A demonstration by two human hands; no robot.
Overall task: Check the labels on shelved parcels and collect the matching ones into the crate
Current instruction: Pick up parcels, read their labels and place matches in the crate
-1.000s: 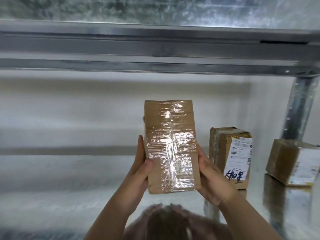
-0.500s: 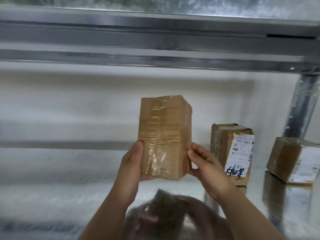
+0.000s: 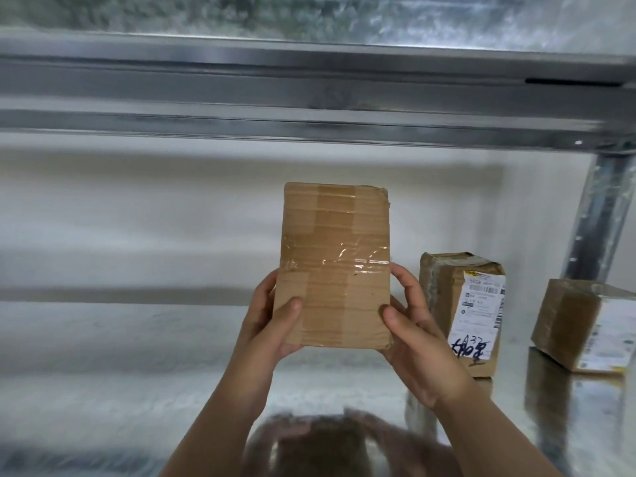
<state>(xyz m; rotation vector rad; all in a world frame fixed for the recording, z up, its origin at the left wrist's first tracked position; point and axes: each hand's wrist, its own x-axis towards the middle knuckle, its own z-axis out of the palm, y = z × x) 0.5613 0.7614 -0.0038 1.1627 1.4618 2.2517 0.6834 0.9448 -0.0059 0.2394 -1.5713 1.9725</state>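
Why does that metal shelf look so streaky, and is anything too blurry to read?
Head view: the steel shelf mirrors soft light, so it looks streaky; tape on the held parcel throws a small glare; the standing parcel has label print too small to read; the brown shape at bottom is blurred.

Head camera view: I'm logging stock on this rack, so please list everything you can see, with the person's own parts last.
held parcel: 1, brown cardboard with clear tape, raised in front of the shelf at centre; no label on the face shown
labelled parcel: 1, brown with a white label and black handwriting, standing on the shelf to the right
far parcel: 1, brown with a white label, on the shelf at the right edge
shelf: 1, shiny silver, below the parcels
upper beam: 1, silver-grey, across the top
post: 1, silver, upright at right
blurred shape: 1, dark brown, bottom centre, unidentifiable
left hand: 1, grips the held parcel's left edge
right hand: 1, grips its right edge
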